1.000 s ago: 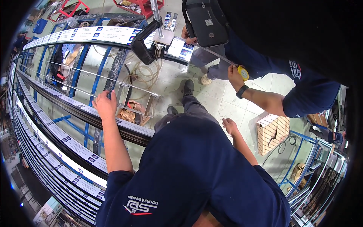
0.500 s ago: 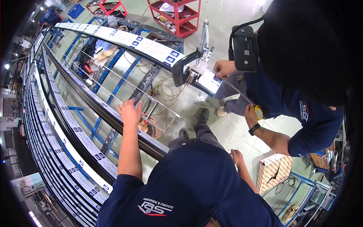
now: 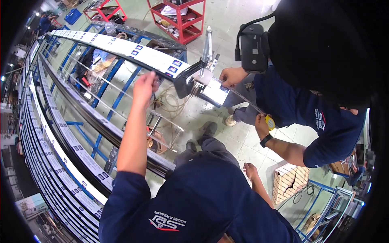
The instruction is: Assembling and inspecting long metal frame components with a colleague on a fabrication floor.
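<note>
My left hand is raised over the blue rack, near the edge of a long white-filmed profile. Its fingers are loosely bent and partly blurred, with nothing visible in them. By my right side hangs my right hand, fingers slightly curled and nothing in it. A metal clamping fixture with a black block sits near the profile's end. To my right, a co-worker holds a yellow tape measure; its blade stretches to the profile end, where the co-worker's other hand holds it.
Long dark profiles run along my left, beside stacked white-filmed ones. Blue rack bars cross beneath. A red tool cart stands beyond the fixture. A striped carton is at right; a coiled hose lies on the floor.
My left hand has lifted off the dark profiles and moved forward toward the white-filmed one. My right hand still hangs at my side. The co-worker keeps holding the tape measure extended.
</note>
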{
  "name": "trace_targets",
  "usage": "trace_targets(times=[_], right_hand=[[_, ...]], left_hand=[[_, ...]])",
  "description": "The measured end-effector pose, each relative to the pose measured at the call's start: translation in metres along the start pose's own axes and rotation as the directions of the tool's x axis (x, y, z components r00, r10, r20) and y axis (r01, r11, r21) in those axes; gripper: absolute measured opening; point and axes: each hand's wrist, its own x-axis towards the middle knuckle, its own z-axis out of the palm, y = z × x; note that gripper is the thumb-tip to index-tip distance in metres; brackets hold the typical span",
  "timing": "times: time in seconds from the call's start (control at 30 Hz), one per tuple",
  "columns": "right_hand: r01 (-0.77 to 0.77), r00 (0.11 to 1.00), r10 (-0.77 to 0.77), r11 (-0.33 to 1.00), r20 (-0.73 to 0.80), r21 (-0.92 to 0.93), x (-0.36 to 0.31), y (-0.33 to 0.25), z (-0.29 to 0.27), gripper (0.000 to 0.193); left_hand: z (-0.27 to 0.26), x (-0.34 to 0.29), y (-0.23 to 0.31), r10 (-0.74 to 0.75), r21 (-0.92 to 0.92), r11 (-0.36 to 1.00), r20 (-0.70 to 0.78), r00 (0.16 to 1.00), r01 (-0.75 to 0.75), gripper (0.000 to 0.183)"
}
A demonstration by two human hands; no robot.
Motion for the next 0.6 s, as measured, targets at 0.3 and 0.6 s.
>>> trace_targets(times=[0.3, 0.6], right_hand=[[-0.096, 0.994, 0.089, 0.985, -0.056, -0.146, -0.039, -0.015, -0.047, 0.057], [-0.037, 0.999, 0.034, 0.966, -0.015, -0.255, -0.046, 0.000, -0.075, 0.055]], left_hand=[[0.111, 0.236, 0.026, -0.341, -0.288, 0.855, 0.316, 0.886, 0.432, 0.092], [0.132, 0.297, -0.010, -0.439, -0.237, 0.835, 0.258, 0.861, 0.497, 0.066]])
